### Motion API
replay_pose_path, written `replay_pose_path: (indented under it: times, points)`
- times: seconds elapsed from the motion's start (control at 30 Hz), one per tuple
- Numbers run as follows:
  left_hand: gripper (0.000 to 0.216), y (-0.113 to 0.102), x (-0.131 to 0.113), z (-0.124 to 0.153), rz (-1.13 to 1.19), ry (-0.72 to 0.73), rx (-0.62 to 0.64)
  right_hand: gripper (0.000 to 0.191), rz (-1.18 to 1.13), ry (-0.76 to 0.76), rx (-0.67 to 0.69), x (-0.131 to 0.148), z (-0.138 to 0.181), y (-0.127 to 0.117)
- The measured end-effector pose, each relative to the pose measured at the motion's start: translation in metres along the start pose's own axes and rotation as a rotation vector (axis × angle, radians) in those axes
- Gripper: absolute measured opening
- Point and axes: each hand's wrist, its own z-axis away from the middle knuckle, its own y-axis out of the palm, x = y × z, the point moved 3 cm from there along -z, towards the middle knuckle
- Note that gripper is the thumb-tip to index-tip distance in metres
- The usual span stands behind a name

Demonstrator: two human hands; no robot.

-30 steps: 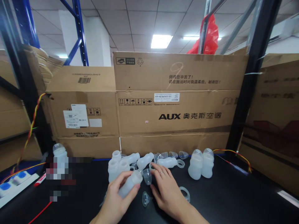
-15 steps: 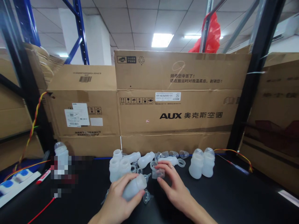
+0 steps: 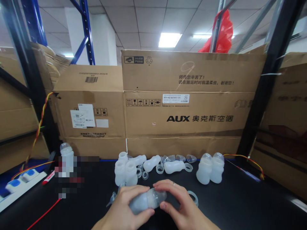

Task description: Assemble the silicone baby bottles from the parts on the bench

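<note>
Bottle [image 3: 144,203] lying sideways, gripped by left hand [image 3: 124,209]; clear cap [image 3: 159,197] on its end, pinched by right hand [image 3: 179,204].

Warehouse, blue steel racking [image 3: 86,32], stacked cardboard cartons [image 3: 187,102], black worktable [image 3: 240,204]

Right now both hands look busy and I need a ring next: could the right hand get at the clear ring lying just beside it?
Probably yes. The clear ring lies on bare table beside the right hand with nothing between, but that hand is on the bottle.
</note>
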Motion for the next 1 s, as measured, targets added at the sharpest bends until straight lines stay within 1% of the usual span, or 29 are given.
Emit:
replay_pose_path:
  times: [0.07,0.1,0.17,0.23,0.27,0.33,0.37,0.4,0.43,0.47,0.5,0.57,0.63,0.67,0.7,0.73,0.83,0.87,0.93,0.97,1.0]
  points:
    - [0.042,0.001,0.003,0.001,0.215,-0.249,0.045,0.033,0.005,-0.011,-0.009,0.003,0.001,-0.001]
    - [0.043,0.003,0.003,0.001,0.363,-0.366,0.099,0.033,0.007,-0.014,-0.016,0.006,0.001,-0.002]
    - [0.046,0.007,-0.001,-0.002,0.693,-0.548,0.267,0.032,-0.016,-0.035,-0.018,0.016,-0.002,-0.004]
    - [0.048,0.011,-0.01,-0.005,0.973,-0.651,0.472,0.031,-0.065,-0.073,0.01,0.03,-0.008,-0.006]
    - [0.048,0.012,-0.013,-0.006,1.069,-0.689,0.547,0.031,-0.082,-0.083,0.02,0.036,-0.011,-0.007]
    - [0.048,0.015,-0.017,-0.006,1.154,-0.72,0.622,0.03,-0.075,-0.063,0.03,0.043,-0.014,-0.01]
    - [0.049,0.017,-0.016,-0.005,1.136,-0.712,0.62,0.03,-0.051,-0.036,0.034,0.044,-0.015,-0.011]
    - [0.05,0.018,-0.014,-0.003,1.072,-0.688,0.569,0.03,-0.021,-0.005,0.041,0.042,-0.014,-0.011]
    - [0.049,0.019,-0.01,-0.002,0.96,-0.643,0.481,0.03,0.013,0.024,0.048,0.038,-0.012,-0.011]
    - [0.046,0.019,-0.007,-0.001,0.806,-0.563,0.385,0.031,0.05,0.046,0.05,0.033,-0.009,-0.01]
    - [0.044,0.018,-0.004,0.0,0.629,-0.45,0.282,0.032,0.09,0.064,0.035,0.028,-0.006,-0.008]
    - [0.047,0.014,-0.006,-0.001,0.291,-0.144,0.081,0.035,0.179,0.088,-0.055,0.018,0.0,-0.005]
    - [0.048,0.012,-0.013,-0.001,0.077,0.136,-0.044,0.038,0.266,0.108,-0.153,0.011,0.003,-0.002]
    - [0.05,0.01,-0.016,-0.001,0.019,0.23,-0.08,0.037,0.293,0.114,-0.192,0.01,0.003,-0.001]
    - [0.052,0.009,-0.018,-0.001,-0.027,0.29,-0.1,0.036,0.303,0.12,-0.232,0.009,0.002,-0.002]
    - [0.056,0.007,-0.019,0.0,-0.065,0.324,-0.093,0.034,0.296,0.125,-0.27,0.009,0.0,-0.005]
    - [0.074,0.006,-0.014,0.001,-0.148,0.335,-0.057,0.033,0.227,0.157,-0.44,0.007,-0.009,-0.025]
    - [0.074,0.009,-0.013,0.001,-0.163,0.333,-0.056,0.035,0.219,0.175,-0.511,0.004,-0.011,-0.035]
    - [0.061,0.026,-0.02,0.0,-0.176,0.391,-0.059,0.04,0.266,0.211,-0.614,-0.005,-0.015,-0.055]
    - [0.051,0.041,-0.031,-0.001,-0.192,0.45,-0.048,0.041,0.32,0.227,-0.639,-0.011,-0.016,-0.064]
    - [0.041,0.059,-0.047,-0.001,-0.204,0.563,-0.013,0.042,0.382,0.238,-0.648,-0.016,-0.016,-0.071]
